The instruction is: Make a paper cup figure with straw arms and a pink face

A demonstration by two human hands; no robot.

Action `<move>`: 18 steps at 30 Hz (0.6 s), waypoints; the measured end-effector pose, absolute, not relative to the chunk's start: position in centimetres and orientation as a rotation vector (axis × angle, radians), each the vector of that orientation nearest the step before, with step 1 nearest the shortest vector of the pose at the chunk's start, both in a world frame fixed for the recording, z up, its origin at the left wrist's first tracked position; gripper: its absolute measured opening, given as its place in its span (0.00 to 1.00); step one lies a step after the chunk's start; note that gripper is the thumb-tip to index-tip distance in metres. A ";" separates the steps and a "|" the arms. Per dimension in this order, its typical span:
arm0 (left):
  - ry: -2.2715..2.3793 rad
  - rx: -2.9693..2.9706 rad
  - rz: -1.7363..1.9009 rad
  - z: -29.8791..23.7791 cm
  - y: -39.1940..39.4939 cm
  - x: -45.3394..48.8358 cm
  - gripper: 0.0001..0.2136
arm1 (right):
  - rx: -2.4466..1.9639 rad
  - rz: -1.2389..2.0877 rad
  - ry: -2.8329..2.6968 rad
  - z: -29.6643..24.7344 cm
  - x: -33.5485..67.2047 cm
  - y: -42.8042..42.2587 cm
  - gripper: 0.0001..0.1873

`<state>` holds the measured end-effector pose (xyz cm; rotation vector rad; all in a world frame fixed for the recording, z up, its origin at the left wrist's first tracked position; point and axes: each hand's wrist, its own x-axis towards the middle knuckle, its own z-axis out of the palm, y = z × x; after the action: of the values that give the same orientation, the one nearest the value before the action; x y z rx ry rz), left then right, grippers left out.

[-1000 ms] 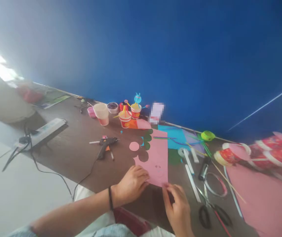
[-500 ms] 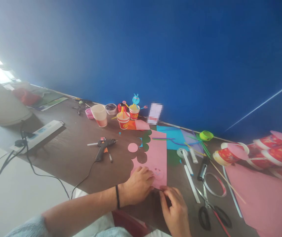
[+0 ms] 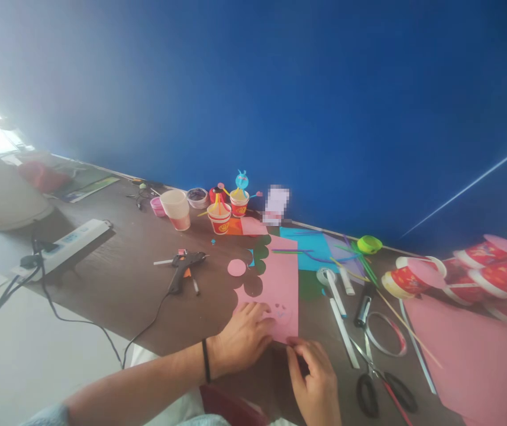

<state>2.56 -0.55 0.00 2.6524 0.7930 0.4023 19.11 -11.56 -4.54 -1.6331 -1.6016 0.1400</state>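
A pink paper sheet [image 3: 282, 266] with scalloped cut-outs along its left side lies on the brown table. Small shapes and a faint drawn round outline show near its lower end. My left hand [image 3: 245, 334], a black band at the wrist, rests flat on the sheet's lower left with fingers extended. At the lower right corner my right hand [image 3: 314, 370] has thumb and forefinger closed on the paper's edge; the other fingers curl inward. A loose pink paper circle [image 3: 236, 268] lies left of the sheet, above my left hand.
A glue gun [image 3: 184, 269] with its cord lies left, near a power strip [image 3: 73, 242]. Stacked paper cups [image 3: 176, 210] and decorated cups stand by the blue wall. Scissors [image 3: 372, 367], a tape roll [image 3: 386, 334] and a larger pink sheet [image 3: 475, 355] lie right.
My left hand's fingers have spread out a little flatter on the paper. My right hand stays at the corner. The view has shifted slightly.
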 end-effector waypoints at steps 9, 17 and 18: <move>1.014 2.534 0.462 -0.5 1.0 -0.3 0.09 | -1.626 0.130 -1.616 -4.5 19.4 -11.7 0.02; 1.018 2.564 0.402 -0.3 0.6 -0.4 0.17 | -1.774 0.123 -1.978 -3.6 19.0 -11.1 0.12; 1.019 2.567 0.392 -0.2 0.6 -0.4 0.17 | -1.779 0.115 -1.982 -3.6 19.0 -11.1 0.12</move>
<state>-0.36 0.57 -0.20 2.5671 1.0185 0.3923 18.96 -11.08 -3.58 -1.7793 -1.9824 0.1151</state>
